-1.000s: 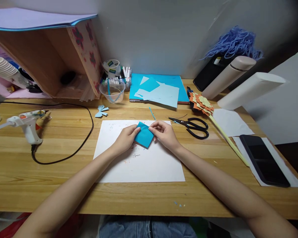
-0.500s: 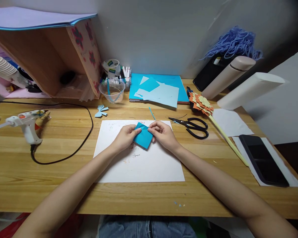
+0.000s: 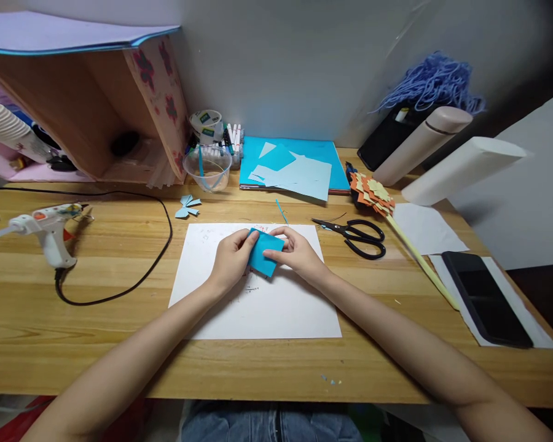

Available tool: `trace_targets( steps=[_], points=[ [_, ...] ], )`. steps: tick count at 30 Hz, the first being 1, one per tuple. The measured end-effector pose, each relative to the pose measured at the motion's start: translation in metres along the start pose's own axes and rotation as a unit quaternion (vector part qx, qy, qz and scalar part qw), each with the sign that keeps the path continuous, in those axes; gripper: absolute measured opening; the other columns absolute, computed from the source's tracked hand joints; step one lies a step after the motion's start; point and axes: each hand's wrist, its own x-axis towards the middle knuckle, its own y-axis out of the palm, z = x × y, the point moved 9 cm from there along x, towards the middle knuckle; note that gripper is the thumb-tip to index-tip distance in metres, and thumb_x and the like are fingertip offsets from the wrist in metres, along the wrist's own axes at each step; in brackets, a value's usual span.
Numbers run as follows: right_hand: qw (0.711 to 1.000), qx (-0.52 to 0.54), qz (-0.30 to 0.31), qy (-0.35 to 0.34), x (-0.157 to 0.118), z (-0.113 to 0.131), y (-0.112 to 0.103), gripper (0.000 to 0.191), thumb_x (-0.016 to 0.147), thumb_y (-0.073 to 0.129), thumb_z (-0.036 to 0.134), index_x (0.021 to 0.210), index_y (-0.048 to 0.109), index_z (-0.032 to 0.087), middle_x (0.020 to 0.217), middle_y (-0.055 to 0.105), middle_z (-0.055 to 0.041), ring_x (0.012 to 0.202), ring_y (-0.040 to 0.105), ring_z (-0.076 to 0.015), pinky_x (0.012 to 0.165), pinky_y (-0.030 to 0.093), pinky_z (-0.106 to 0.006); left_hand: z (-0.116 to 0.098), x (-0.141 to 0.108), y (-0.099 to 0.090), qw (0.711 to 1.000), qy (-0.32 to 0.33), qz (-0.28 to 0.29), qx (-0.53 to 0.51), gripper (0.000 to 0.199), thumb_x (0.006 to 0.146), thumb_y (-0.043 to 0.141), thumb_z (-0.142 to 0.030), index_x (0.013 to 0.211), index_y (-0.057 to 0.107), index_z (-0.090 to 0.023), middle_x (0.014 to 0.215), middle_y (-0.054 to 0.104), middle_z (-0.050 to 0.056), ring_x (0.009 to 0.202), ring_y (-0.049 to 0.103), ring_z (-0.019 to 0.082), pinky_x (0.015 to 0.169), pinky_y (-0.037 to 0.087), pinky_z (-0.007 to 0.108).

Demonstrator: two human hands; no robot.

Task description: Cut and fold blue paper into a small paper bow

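A small square of blue paper (image 3: 262,256) is held between both hands above a marked white sheet (image 3: 276,313). My left hand (image 3: 230,258) pinches its left edge, thumb on top. From the right, my right hand (image 3: 297,252) grips the opposite side with its thumb lying across the face; the fingers behind the paper are partly hidden. Just beyond the hands lies a thin blue paper strip (image 3: 281,210). Black-handled scissors (image 3: 350,232) rest to the right, and a cut light-blue paper bow shape (image 3: 188,207) lies at the upper left.
A white glue gun (image 3: 50,233) with a looping black cord stands at left. Behind are a clear plastic cup (image 3: 207,169) and a blue paper stack (image 3: 325,153). A paper flower (image 3: 373,193), a phone (image 3: 486,298) and two tilted bottles (image 3: 424,144) occupy the right.
My right thumb has slid inward over the face of the blue paper, and the right fingers have shifted. The left thumb has moved slightly up along the edge.
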Motion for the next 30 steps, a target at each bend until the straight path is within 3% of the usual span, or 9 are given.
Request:
trace_targets(
  steps=[3,6,12,15,17,19,24,27,30],
  points=[
    [0.999,-0.03,-0.011,-0.022,0.002,0.002,-0.001,0.032,0.063,0.073,0.039,0.081,0.059,0.017,0.072,0.057,0.0013,0.064,0.052,-0.0115,0.057,0.042,-0.023,-0.014,-0.004,0.0,0.999,0.047,-0.018,0.002,0.031,0.082,0.051,-0.036,0.058,0.049,-0.016,0.06,0.042,-0.002,0.061,0.041,0.01,0.056,0.033,0.022],
    [0.998,-0.036,-0.024,-0.039,0.001,0.005,0.0,0.029,0.064,0.073,0.039,0.078,0.062,0.016,0.073,0.059,0.0,0.066,0.053,-0.0126,0.059,0.042,-0.024,-0.008,-0.005,0.002,0.999,0.003,-0.019,-0.048,0.027,0.079,0.056,-0.038,0.065,0.056,-0.016,0.063,0.049,-0.002,0.061,0.044,0.01,0.056,0.036,0.021],
    [0.991,-0.01,-0.119,-0.052,-0.005,0.005,-0.012,0.03,0.065,0.071,0.042,0.076,0.061,0.016,0.073,0.061,-0.0023,0.068,0.056,-0.0158,0.063,0.046,-0.028,0.009,0.0,0.001,0.989,-0.059,-0.019,-0.134,0.025,0.071,0.064,-0.038,0.067,0.055,-0.015,0.065,0.055,-0.002,0.06,0.05,0.01,0.057,0.042,0.021],
    [0.985,-0.042,-0.155,-0.07,-0.006,0.007,-0.021,0.028,0.07,0.067,0.042,0.08,0.063,0.016,0.077,0.063,-0.0033,0.072,0.056,-0.0166,0.066,0.045,-0.028,0.014,0.002,0.008,0.985,-0.075,0.028,-0.15,0.023,0.073,0.06,-0.038,0.07,0.053,-0.016,0.066,0.056,-0.001,0.061,0.053,0.012,0.059,0.045,0.024],
    [0.981,-0.081,-0.158,-0.08,-0.006,0.01,-0.023,0.026,0.073,0.065,0.042,0.079,0.063,0.016,0.075,0.061,-0.0025,0.071,0.055,-0.0163,0.065,0.044,-0.026,0.015,-0.001,0.014,0.989,-0.078,0.067,-0.107,0.021,0.078,0.054,-0.037,0.07,0.05,-0.017,0.062,0.055,-0.002,0.058,0.053,0.012,0.057,0.043,0.025],
    [0.982,-0.101,-0.137,-0.083,-0.006,0.011,-0.019,0.026,0.074,0.064,0.042,0.078,0.061,0.017,0.073,0.059,-0.0015,0.069,0.054,-0.0155,0.064,0.043,-0.025,0.013,-0.004,0.016,0.995,-0.058,0.076,-0.02,0.023,0.083,0.046,-0.036,0.068,0.046,-0.019,0.056,0.051,-0.003,0.054,0.05,0.012,0.055,0.038,0.024],
    [0.994,-0.089,-0.043,-0.046,-0.003,0.008,-0.002,0.028,0.07,0.067,0.043,0.071,0.059,0.016,0.065,0.054,0.0019,0.061,0.048,-0.0117,0.058,0.04,-0.023,-0.001,-0.009,0.007,0.989,0.017,0.014,0.146,0.037,0.088,0.037,-0.043,0.061,0.036,-0.019,0.055,0.041,-0.004,0.054,0.038,0.011,0.054,0.029,0.024],
    [0.998,-0.045,0.041,0.019,-0.002,-0.003,0.009,0.03,0.069,0.069,0.043,0.069,0.059,0.015,0.063,0.055,0.0016,0.058,0.048,-0.0103,0.057,0.039,-0.023,-0.002,-0.007,0.005,0.992,0.02,0.007,0.126,0.042,0.087,0.039,-0.046,0.057,0.031,-0.018,0.053,0.034,-0.005,0.053,0.033,0.01,0.053,0.027,0.024],
    [0.992,-0.008,0.115,0.049,-0.002,-0.007,0.015,0.028,0.066,0.072,0.039,0.071,0.062,0.013,0.069,0.061,-0.0005,0.062,0.054,-0.0113,0.063,0.043,-0.025,0.002,-0.003,0.01,0.997,0.0,0.042,0.058,0.044,0.085,0.042,-0.049,0.055,0.033,-0.018,0.053,0.032,-0.005,0.053,0.032,0.009,0.051,0.028,0.023]
  ],
)
